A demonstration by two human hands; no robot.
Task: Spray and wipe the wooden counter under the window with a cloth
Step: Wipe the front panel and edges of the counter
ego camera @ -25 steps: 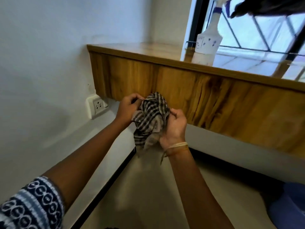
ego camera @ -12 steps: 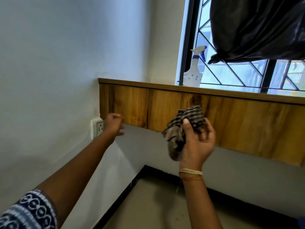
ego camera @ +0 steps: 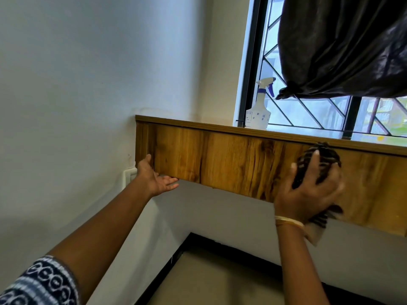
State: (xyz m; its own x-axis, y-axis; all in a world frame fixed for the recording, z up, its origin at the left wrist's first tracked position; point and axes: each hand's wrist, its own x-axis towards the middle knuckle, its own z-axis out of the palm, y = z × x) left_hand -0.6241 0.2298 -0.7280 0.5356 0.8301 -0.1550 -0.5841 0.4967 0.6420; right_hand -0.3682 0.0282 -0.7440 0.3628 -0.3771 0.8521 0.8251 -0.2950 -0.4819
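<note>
Below the wooden counter's point(ego camera: 220, 128) front edge, right hand point(ego camera: 308, 192) grips the cloth point(ego camera: 317, 159); left hand point(ego camera: 154, 177) spread, empty.

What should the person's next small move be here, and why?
Probably lift the left hand to the spray bottle standing on the wooden counter by the window. That hand is open and holds nothing, the right hand already grips the checked cloth, and the bottle stands untouched.
</note>
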